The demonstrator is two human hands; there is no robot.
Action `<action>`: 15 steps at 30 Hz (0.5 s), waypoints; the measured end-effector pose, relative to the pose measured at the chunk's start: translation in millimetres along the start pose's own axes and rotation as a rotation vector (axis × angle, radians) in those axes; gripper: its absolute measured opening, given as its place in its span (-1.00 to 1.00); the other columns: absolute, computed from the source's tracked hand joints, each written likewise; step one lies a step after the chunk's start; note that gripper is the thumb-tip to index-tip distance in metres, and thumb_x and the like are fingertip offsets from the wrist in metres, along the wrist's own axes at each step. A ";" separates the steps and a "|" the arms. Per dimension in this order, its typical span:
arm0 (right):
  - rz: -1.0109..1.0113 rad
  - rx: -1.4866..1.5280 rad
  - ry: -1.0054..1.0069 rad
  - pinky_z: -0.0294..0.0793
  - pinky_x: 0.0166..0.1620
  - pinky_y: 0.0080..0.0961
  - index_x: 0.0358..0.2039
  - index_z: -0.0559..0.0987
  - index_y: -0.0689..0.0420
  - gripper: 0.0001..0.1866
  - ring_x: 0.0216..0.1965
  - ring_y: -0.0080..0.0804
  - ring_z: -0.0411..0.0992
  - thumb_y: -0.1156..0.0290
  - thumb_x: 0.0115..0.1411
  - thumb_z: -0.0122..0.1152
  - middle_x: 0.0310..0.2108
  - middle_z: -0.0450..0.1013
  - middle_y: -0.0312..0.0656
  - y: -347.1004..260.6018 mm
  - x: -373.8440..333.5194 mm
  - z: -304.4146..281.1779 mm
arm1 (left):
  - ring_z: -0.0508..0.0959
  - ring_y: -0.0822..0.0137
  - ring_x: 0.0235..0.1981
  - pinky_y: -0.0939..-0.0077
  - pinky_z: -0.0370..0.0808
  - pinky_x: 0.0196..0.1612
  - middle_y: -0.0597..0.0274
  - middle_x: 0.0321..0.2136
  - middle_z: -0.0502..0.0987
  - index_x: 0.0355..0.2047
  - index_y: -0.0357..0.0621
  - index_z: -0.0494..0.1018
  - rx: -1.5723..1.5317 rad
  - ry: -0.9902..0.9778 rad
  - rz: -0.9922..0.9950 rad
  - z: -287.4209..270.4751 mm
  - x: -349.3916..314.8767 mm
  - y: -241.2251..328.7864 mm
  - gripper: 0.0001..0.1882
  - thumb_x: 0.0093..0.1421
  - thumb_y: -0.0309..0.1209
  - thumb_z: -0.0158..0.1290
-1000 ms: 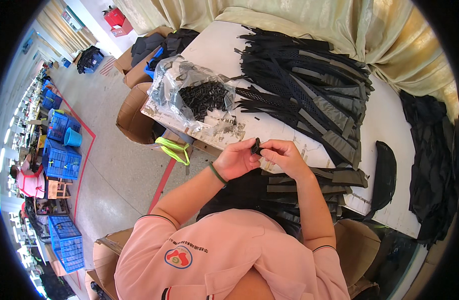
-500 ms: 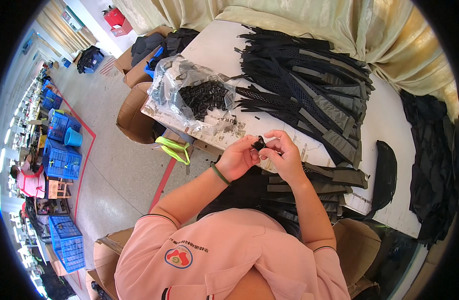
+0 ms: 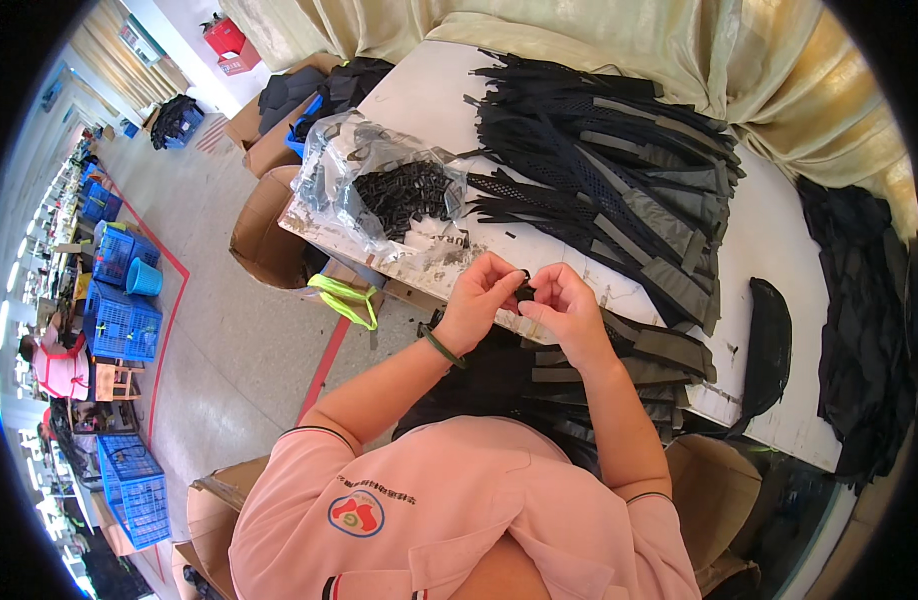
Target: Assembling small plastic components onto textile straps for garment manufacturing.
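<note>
In front of my chest, near the table's front edge, my left hand (image 3: 479,303) and my right hand (image 3: 571,312) meet at the fingertips. Both are closed in a pinch on a small black piece (image 3: 525,292); its exact kind is too small and too covered to make out. Beyond my left hand lies a clear plastic bag (image 3: 329,180), opened out, with a heap of small black plastic buckles (image 3: 407,200). Below my right forearm, black and grey straps (image 3: 669,350) hang over the table edge toward my lap.
A big pile of black mesh and grey strap pieces (image 3: 619,180) covers the middle of the white table (image 3: 419,85). A black curved pad (image 3: 769,345) and dark cloth (image 3: 864,330) lie to the right. Cardboard boxes (image 3: 269,225) and a neon-yellow strap (image 3: 344,300) are at the left.
My left hand's fingers have turned inward and closed in a pinch on the black piece. The right hand stays on it, nearly in place. The straps by my right forearm shifted slightly left.
</note>
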State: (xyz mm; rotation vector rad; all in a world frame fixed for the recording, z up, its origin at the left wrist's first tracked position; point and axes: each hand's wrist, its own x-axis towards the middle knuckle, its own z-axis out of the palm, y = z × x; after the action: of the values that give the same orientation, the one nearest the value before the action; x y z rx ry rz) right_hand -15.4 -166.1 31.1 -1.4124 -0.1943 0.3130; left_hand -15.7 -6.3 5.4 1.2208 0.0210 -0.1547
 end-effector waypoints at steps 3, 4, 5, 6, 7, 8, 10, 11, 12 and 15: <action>0.074 0.120 0.002 0.25 -0.37 -0.79 -0.43 0.39 0.08 -0.75 -0.44 -0.75 0.25 0.66 -0.07 0.24 -0.47 0.27 -0.47 1.5 0.5 -2.2 | 0.44 0.60 -0.48 0.68 0.46 -0.43 0.34 -0.49 0.44 -0.36 -0.20 0.34 0.053 -0.029 0.056 1.5 1.2 -0.3 -0.91 0.22 -0.47 0.01; 0.104 0.126 0.012 0.24 -0.38 -0.78 -0.47 0.37 0.07 -0.75 -0.46 -0.74 0.26 0.65 -0.07 0.23 -0.50 0.27 -0.47 0.6 1.1 -2.2 | 0.43 0.60 -0.47 0.69 0.46 -0.43 0.34 -0.49 0.44 -0.36 -0.20 0.34 0.053 -0.039 0.072 2.1 1.1 -0.5 -0.91 0.22 -0.48 0.01; 0.134 0.131 0.023 0.24 -0.39 -0.77 -0.50 0.34 0.06 -0.75 -0.47 -0.73 0.26 0.65 -0.08 0.23 -0.52 0.27 -0.47 0.1 1.7 -2.3 | 0.43 0.60 -0.47 0.69 0.45 -0.42 0.34 -0.48 0.44 -0.37 -0.21 0.34 0.052 -0.050 0.088 2.6 1.0 -0.9 -0.92 0.21 -0.49 0.02; 0.134 0.131 0.023 0.24 -0.39 -0.77 -0.50 0.34 0.06 -0.75 -0.47 -0.73 0.26 0.65 -0.08 0.23 -0.52 0.27 -0.47 0.5 2.3 -2.5 | 0.43 0.60 -0.47 0.69 0.45 -0.42 0.34 -0.48 0.44 -0.37 -0.21 0.34 0.053 -0.050 0.088 2.7 0.6 -1.8 -0.92 0.21 -0.49 0.02; 0.144 0.152 0.029 0.23 -0.40 -0.76 -0.50 0.34 0.06 -0.75 -0.49 -0.71 0.27 0.65 -0.09 0.23 -0.54 0.29 -0.46 1.4 3.0 -2.7 | 0.42 0.60 -0.47 0.70 0.44 -0.41 0.35 -0.49 0.44 -0.36 -0.21 0.34 0.112 -0.054 0.144 2.6 0.0 -3.3 -0.92 0.21 -0.50 0.02; 0.154 0.173 0.034 0.23 -0.41 -0.74 -0.51 0.34 0.06 -0.75 -0.51 -0.69 0.28 0.65 -0.09 0.23 -0.56 0.30 -0.45 2.2 3.2 -2.7 | 0.42 0.60 -0.48 0.70 0.43 -0.41 0.36 -0.49 0.43 -0.35 -0.22 0.34 0.171 -0.058 0.200 2.4 -0.6 -4.1 -0.92 0.20 -0.51 0.02; 0.175 0.174 0.059 0.23 -0.42 -0.73 -0.51 0.34 0.06 -0.75 -0.53 -0.66 0.29 0.64 -0.09 0.23 -0.56 0.32 -0.43 3.4 3.0 -2.5 | 0.41 0.59 -0.49 0.70 0.42 -0.40 0.38 -0.50 0.42 -0.32 -0.22 0.35 0.272 -0.068 0.243 2.0 -1.5 -2.6 -0.92 0.20 -0.52 0.02; 0.195 0.175 0.082 0.24 -0.43 -0.71 -0.51 0.34 0.07 -0.75 -0.55 -0.64 0.30 0.63 -0.08 0.24 -0.57 0.34 -0.41 4.2 2.7 -2.2 | 0.40 0.58 -0.50 0.69 0.40 -0.39 0.39 -0.50 0.42 -0.29 -0.22 0.36 0.373 -0.077 0.286 1.2 -2.0 -1.9 -0.91 0.19 -0.52 0.02; 0.195 0.175 0.081 0.24 -0.43 -0.71 -0.51 0.34 0.07 -0.75 -0.55 -0.64 0.30 0.63 -0.08 0.24 -0.57 0.34 -0.41 5.4 1.7 -1.1 | 0.40 0.58 -0.50 0.69 0.40 -0.39 0.39 -0.50 0.42 -0.29 -0.22 0.36 0.373 -0.076 0.286 -0.4 -2.8 -1.9 -0.91 0.19 -0.52 0.02; 0.169 0.237 0.129 0.26 -0.49 -0.74 -0.46 0.35 0.11 -0.76 -0.56 -0.66 0.29 0.64 -0.04 0.24 -0.59 0.33 -0.38 13.2 -3.5 3.4 | 0.39 0.57 -0.40 0.67 0.39 -0.31 0.38 -0.42 0.40 -0.26 -0.21 0.38 0.381 -0.133 0.295 -4.4 -5.8 -1.2 -0.87 0.18 -0.53 0.04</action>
State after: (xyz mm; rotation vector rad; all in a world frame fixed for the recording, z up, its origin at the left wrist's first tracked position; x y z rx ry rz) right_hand -21.1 -162.4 18.8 -1.2106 0.0672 0.3700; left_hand -21.3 -2.0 3.3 1.5744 -0.3157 0.0212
